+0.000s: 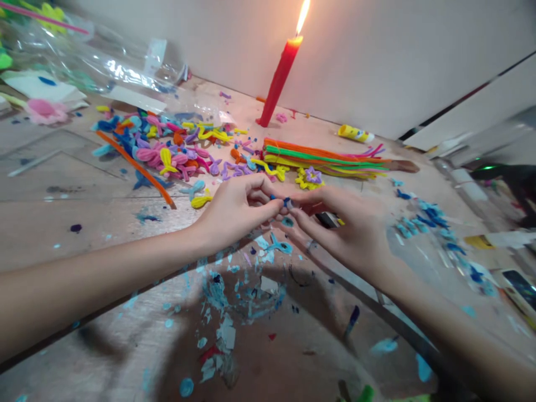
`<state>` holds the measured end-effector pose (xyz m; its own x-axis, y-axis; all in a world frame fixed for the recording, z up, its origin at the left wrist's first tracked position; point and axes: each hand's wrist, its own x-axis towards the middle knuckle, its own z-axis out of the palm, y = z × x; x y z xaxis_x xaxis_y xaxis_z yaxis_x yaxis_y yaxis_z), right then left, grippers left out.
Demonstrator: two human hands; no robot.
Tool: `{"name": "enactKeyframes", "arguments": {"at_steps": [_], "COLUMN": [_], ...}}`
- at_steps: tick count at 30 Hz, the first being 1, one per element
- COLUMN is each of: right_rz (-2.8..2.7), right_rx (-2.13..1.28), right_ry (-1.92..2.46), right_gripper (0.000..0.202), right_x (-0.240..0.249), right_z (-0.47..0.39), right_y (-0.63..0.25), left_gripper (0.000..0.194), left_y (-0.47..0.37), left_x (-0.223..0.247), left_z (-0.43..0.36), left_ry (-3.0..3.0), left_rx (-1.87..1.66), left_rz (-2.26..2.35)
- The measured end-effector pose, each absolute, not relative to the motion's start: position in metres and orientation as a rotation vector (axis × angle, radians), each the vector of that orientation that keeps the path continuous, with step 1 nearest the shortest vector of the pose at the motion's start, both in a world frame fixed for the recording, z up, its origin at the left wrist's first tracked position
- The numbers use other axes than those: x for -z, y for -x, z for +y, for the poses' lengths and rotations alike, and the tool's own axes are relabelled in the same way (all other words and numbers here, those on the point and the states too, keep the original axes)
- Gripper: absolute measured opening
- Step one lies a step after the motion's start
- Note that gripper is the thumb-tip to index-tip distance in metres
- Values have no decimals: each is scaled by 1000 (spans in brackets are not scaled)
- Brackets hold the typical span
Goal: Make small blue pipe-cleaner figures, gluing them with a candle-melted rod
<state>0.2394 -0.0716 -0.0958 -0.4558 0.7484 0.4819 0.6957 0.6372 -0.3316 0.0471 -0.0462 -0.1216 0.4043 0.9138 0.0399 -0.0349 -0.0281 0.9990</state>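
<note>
My left hand [240,206] and my right hand [345,223] meet in the middle of the head view, above the near edge of the table. Between their pinched fingertips is a small dark blue piece [286,202], mostly covered by the fingers; its exact kind is too small to tell. Just below the fingers lies a light blue looped piece [280,244]. Beyond the hands rest a purple and yellow pipe-cleaner flower [312,176] and a bundle of pipe cleaners [326,158] in orange, green and yellow.
A lit red candle [280,81] stands at the back near the wall. Bent pipe-cleaner pieces [176,153] are heaped at left, beside an orange pipe cleaner [138,170]. Blue pieces [433,215] lie at right, near a phone [521,287]. A yellow tube [355,133] lies behind.
</note>
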Motion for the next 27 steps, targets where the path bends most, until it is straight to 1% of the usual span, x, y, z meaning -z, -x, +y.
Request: {"name": "enactKeyframes", "arguments": {"at_steps": [3,6,9,11,14,16,19,22,27], "right_rz": [-1970,-1847,-1960,-2138,-2366,-2437,-2466,-2407,-2139], "right_rx": [-523,-711,-638,-459,-182,-97,-74,-122,-348], "right_ry": [1192,1215,1265,1298,1253,1185,1126,1132,1171], "right_gripper": [6,8,13,17,17,17,21,23,23], "right_x": [96,98,102,106,111,113,110,100,82], "right_z": [-69,-67,-67,-69,-73,-74,-76,-76,-72], "right_y": [-243,-250,-259,-264,-269,-271,-271,-269,-260], "left_gripper": [12,7,6,5,4,4,5,6,7], "left_y": [-49,-49,-48,-47,-46,-46,-46,-46,-48], "left_x": [115,111,110,111,110,109,107,109,110], "left_z": [-47,-47,-47,-46,-45,-44,-44,-44,-43], "left_ry": [-1285,-1248,-1258,-1300,-1416,-1513,-1593,-1583,-1602], "left_rx": [-929,-925,-939,-958,-988,-1028,-1075,-1094,-1131], "left_rz": [875,913,916,923,943,923,870,818,691]}}
